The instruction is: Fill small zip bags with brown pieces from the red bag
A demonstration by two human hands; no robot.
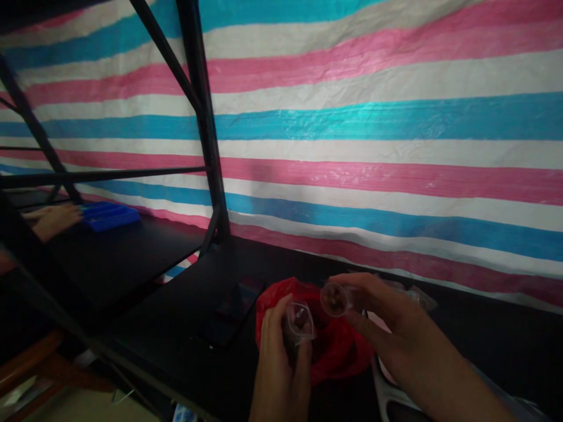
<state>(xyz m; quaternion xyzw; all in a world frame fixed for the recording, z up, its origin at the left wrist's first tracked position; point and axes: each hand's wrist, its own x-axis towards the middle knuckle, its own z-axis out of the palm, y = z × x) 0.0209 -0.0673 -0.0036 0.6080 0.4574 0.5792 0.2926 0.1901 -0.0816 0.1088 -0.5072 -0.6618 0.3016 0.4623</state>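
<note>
My left hand (278, 366) is closed around a small clear plastic bag (301, 321), its mouth held apart and facing me. Between thumb and fingers, my right hand (402, 337) grips a small clear round cup (324, 300) with brown bits inside; the cup is tilted toward me. Cup and bag are close together but apart. Under both hands lies a red plastic bag (343, 351) with its top spread wide; its contents are too dark to make out.
A dark phone (231, 313) lies left of the red bag on the black tabletop (176, 328). Clear plastic packaging (422, 298) and a pale-framed object (387, 392) are at the right. Beyond a black metal post (206, 129), another person's hands (55, 220) touch a blue tray (109, 215).
</note>
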